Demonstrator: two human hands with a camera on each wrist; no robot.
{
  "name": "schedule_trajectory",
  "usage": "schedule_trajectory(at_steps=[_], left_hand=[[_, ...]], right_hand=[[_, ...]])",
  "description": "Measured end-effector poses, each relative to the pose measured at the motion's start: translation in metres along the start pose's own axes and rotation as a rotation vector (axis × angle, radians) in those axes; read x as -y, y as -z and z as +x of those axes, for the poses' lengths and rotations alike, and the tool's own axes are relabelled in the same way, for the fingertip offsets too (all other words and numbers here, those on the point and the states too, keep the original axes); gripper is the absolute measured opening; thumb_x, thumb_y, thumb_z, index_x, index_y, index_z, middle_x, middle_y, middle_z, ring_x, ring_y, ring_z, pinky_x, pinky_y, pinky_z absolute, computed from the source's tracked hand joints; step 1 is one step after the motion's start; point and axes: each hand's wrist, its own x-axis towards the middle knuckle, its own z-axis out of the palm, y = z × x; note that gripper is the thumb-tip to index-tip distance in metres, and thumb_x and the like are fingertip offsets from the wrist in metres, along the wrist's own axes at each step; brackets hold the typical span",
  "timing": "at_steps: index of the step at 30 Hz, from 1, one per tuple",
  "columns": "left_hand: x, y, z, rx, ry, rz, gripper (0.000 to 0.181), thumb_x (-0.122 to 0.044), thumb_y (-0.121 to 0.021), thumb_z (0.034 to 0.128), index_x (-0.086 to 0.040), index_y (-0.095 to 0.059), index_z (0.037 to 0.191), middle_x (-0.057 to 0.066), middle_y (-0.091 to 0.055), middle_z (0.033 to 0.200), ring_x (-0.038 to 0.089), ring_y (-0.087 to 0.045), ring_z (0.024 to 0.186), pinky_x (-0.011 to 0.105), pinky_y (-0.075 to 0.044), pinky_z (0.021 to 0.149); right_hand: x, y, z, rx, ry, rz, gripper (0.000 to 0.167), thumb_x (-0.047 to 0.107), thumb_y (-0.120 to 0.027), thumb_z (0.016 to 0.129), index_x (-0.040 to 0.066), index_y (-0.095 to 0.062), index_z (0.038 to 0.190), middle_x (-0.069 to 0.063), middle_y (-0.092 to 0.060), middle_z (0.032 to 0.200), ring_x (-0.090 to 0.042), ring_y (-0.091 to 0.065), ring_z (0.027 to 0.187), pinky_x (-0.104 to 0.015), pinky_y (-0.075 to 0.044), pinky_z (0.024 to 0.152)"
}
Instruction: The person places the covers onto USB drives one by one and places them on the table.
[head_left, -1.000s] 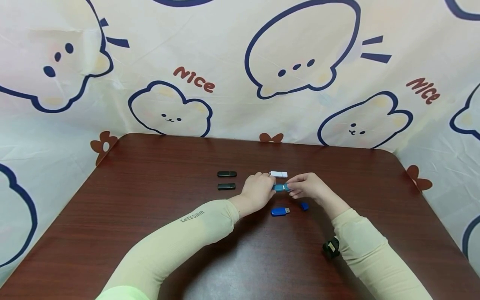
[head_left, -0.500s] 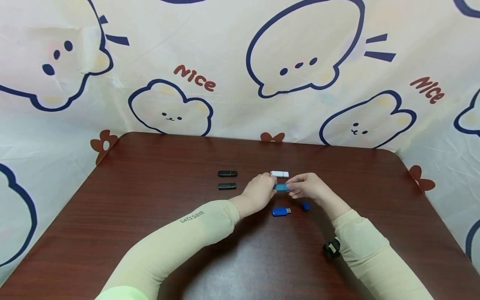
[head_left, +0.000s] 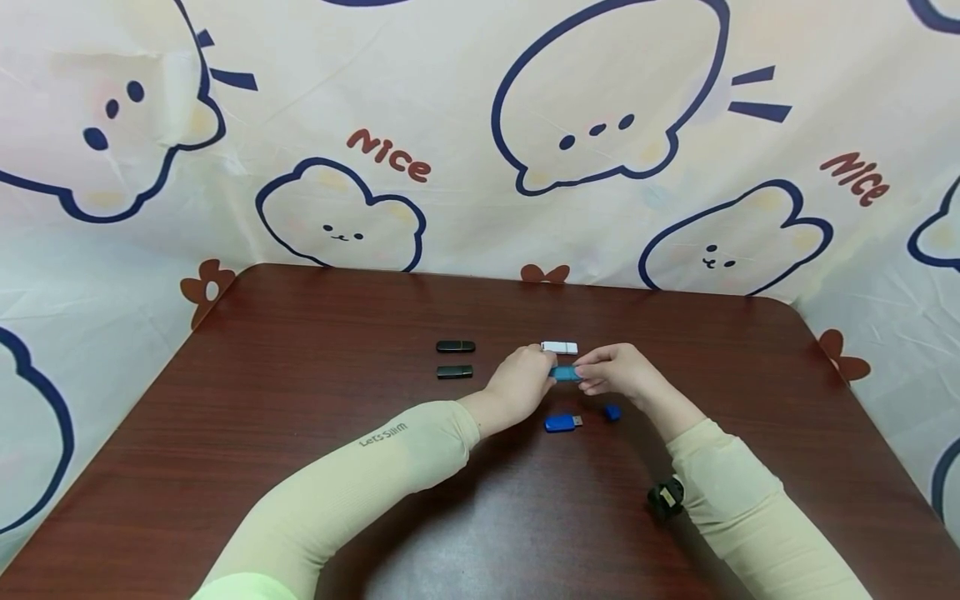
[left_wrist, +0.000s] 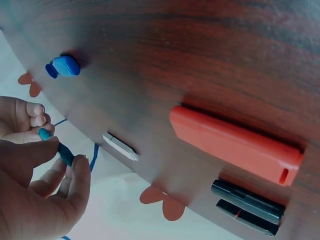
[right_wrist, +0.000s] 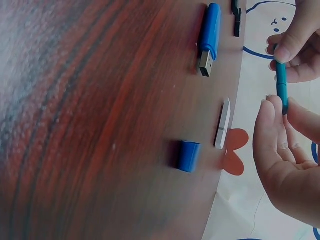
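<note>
Both hands meet over the table's right-centre, holding one teal USB stick (head_left: pixel 566 373) in line between them. My left hand (head_left: pixel 519 383) pinches its left end between thumb and fingers. At the other end, the capped side, the fingertips of my right hand (head_left: pixel 618 372) pinch it. In the right wrist view the teal stick (right_wrist: pixel 282 82) appears as one continuous piece with a thin seam. Nearer the person lies a blue USB stick (head_left: pixel 559 423), its metal plug bare, and its blue cap (head_left: pixel 612 412) sits apart to the right.
A white USB stick (head_left: pixel 559 347) lies just behind the hands. Two black USB sticks (head_left: pixel 456 346) lie to the left, one behind the other. The left wrist view also shows a red USB stick (left_wrist: pixel 235 145). A patterned curtain (head_left: pixel 450 100) surrounds the brown table (head_left: pixel 337 333).
A second ago a pale gap showed between the teal stick's body and its cap; the two parts have been pushed together and it no longer shows. The hands have hardly moved otherwise.
</note>
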Motion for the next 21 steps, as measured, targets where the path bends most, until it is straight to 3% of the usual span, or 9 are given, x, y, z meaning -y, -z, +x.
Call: schedule_trajectory(at_steps=[13, 18, 21], left_hand=[[-0.003, 0.0003, 0.0003, 0.001, -0.017, 0.026, 0.018, -0.02, -0.063, 0.0897, -0.007, -0.066, 0.102, 0.007, -0.065, 0.095, 0.012, -0.059, 0.082, 0.023, -0.052, 0.076], [-0.0014, -0.0005, 0.0006, 0.012, -0.009, 0.009, 0.017, -0.02, -0.062, 0.0898, -0.007, -0.065, 0.101, 0.006, -0.064, 0.094, 0.011, -0.058, 0.08, 0.022, -0.051, 0.074], [-0.0001, -0.0007, 0.0005, 0.012, -0.008, -0.003, 0.016, -0.019, -0.062, 0.09, -0.007, -0.066, 0.1, 0.006, -0.064, 0.094, 0.01, -0.058, 0.08, 0.022, -0.051, 0.074]], right_hand=[[0.0014, 0.0011, -0.0028, 0.006, 0.017, -0.029, 0.029, 0.007, -0.056, 0.093, -0.013, -0.058, 0.112, -0.007, -0.068, 0.079, -0.008, -0.066, 0.068, -0.027, -0.056, 0.069], [0.0001, -0.0004, -0.0027, 0.0, 0.083, -0.147, 0.025, 0.009, -0.056, 0.093, -0.009, -0.061, 0.11, -0.021, -0.068, 0.09, -0.018, -0.067, 0.073, -0.032, -0.056, 0.071], [-0.0003, -0.004, -0.0035, -0.016, 0.14, -0.264, 0.021, 0.01, -0.059, 0.091, -0.004, -0.064, 0.105, -0.019, -0.065, 0.084, -0.02, -0.063, 0.07, -0.032, -0.055, 0.068]])
